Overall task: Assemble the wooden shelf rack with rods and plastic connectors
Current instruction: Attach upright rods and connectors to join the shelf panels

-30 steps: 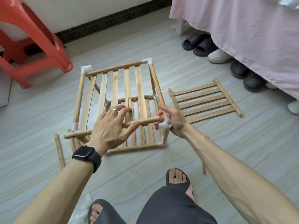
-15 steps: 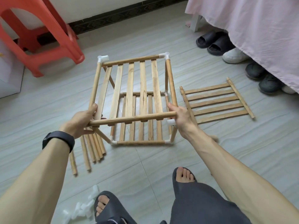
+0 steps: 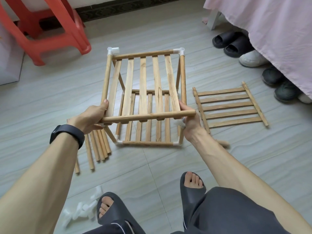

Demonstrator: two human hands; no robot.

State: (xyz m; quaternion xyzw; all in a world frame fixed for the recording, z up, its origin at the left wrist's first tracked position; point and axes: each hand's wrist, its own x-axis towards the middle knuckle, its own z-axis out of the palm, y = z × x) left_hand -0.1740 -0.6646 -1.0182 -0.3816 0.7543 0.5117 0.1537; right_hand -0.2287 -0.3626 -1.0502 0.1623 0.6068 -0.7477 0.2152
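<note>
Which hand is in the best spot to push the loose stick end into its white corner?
Probably the right. The right hand grips the rod near its free end, with a white connector just below it. The left hand holds the rod's other end, away from that joint.

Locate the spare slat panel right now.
Head view, right side: the spare slat panel lies flat on the floor just right of the rack and the right hand.

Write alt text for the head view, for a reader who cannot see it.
Left hand and right hand hold the near corners of the upper slatted shelf on a half-built wooden rack. Loose rods, white connectors and a spare slatted panel lie on the floor.
</note>
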